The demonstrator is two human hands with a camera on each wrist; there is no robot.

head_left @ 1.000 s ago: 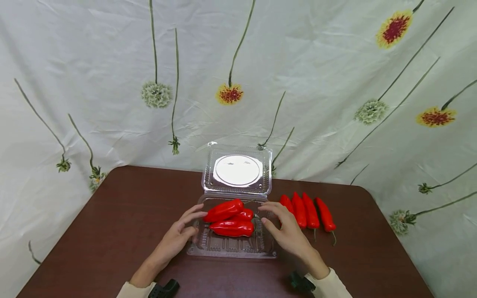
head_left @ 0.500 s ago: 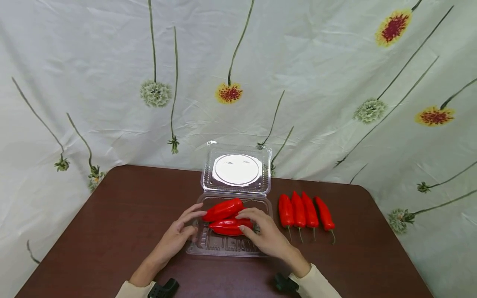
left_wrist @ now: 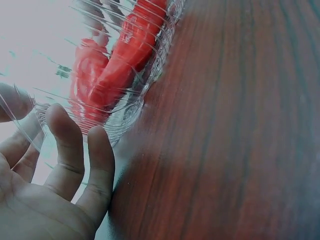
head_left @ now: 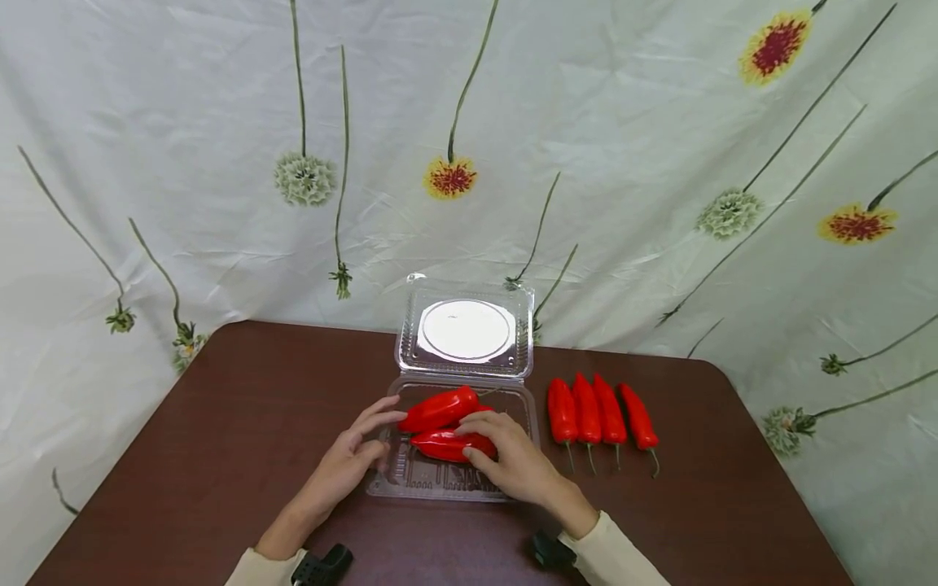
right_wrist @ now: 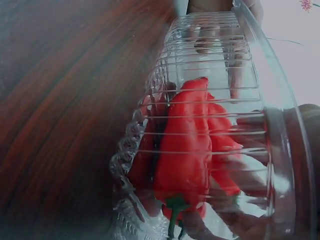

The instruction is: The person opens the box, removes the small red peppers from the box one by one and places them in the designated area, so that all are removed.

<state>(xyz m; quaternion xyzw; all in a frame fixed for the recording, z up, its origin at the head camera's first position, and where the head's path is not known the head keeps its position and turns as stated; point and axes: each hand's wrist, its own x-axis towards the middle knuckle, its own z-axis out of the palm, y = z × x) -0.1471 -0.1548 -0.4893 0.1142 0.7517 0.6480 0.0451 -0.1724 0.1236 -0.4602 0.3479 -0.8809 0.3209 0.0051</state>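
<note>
A clear plastic clamshell box (head_left: 410, 490) lies on the table with its lid (head_left: 469, 370) raised at the back. In it are a rear red chili pepper (head_left: 443, 408), a front one (head_left: 438, 445) and a third, mostly hidden between them. My right hand (head_left: 516, 462) reaches over the right side, thumb and fingers around the stem end of the front pepper (right_wrist: 182, 142). At the left rim, my left hand (head_left: 344, 460) keeps its fingers extended, with a fingertip at the tip of the rear pepper. In the left wrist view its fingertips (left_wrist: 62, 117) stand right at the clear wall.
To the right of the box, several red peppers (head_left: 588, 411) with green stems lie side by side on the dark brown table (head_left: 293, 382). Behind the table hangs a white cloth (head_left: 623, 203) printed with flowers.
My right hand has moved left from the box's right rim onto the peppers, its thumb and fingers closing in at the front pepper. The left hand has stayed almost in place.
</note>
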